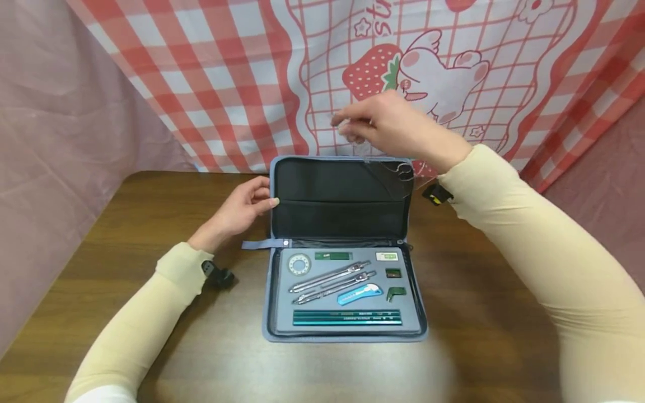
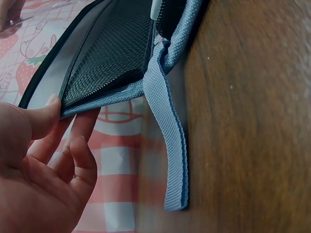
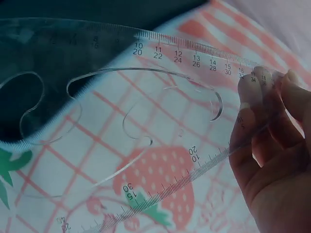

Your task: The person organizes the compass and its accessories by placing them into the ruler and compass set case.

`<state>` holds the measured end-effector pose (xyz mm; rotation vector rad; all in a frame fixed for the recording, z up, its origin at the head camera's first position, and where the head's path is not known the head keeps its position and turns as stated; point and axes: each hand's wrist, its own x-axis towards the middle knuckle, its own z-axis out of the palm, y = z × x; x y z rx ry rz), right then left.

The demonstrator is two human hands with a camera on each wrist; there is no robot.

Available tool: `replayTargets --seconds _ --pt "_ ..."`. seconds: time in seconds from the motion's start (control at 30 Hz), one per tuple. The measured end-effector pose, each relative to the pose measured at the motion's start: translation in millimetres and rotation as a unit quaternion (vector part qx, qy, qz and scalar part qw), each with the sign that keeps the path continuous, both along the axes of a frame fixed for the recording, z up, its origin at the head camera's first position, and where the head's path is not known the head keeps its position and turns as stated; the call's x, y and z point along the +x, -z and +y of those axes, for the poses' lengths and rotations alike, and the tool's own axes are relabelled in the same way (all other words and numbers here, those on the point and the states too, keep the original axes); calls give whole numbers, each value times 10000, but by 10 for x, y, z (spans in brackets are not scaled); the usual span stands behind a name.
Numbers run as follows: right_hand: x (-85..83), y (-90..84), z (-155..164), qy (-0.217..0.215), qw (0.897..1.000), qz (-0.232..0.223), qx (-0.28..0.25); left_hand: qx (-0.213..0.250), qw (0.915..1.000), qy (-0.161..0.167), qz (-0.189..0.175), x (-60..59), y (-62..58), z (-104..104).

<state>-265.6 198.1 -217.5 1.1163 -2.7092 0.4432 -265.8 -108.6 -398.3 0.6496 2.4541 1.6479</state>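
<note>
A blue zippered case (image 1: 269,291) lies unfolded on the table, its black-lined lid (image 1: 342,184) standing up at the back. My left hand (image 1: 242,206) pinches the lid's left edge between thumb and fingers; in the left wrist view the thumb (image 2: 46,116) lies on the inner side. Above the lid, my right hand (image 1: 385,124) holds a clear triangle ruler (image 3: 160,116) by one corner. It has printed scales and curved cut-outs, and hangs partly in front of the lid. The grey tray (image 1: 353,336) holds two compasses (image 1: 330,280), a blue cutter (image 1: 360,294) and green pencils (image 1: 347,318).
A white eraser (image 1: 387,256), a sharpener (image 1: 393,273), a green angled piece (image 1: 396,292), a green lead box (image 1: 333,256) and a round white ring (image 1: 299,264) also sit in the tray. A blue strap (image 2: 167,141) sticks out left. Behind the wooden table (image 1: 126,252) hangs a checked cloth (image 1: 216,73).
</note>
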Motion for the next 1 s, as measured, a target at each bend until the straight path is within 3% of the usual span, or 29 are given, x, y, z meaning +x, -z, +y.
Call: replayTargets --seconds 0.1,0.23,0.53,0.77,1.0 --pt "-48 106 -97 -253 9995 -76 143 13 10000 -28 58 1 2 -14" --pt "-82 197 -177 -284 9990 -206 294 64 9999 -26 101 -17 11 -12" --pt "-121 412 1 525 9919 -512 1041 154 9998 45 67 -23 26 -21" --pt "-131 570 331 773 9881 -259 1305 192 9998 61 -39 -30 27 -11" --pt "-113 573 530 613 9920 273 1065 118 9999 66 -26 -40 32 -25"
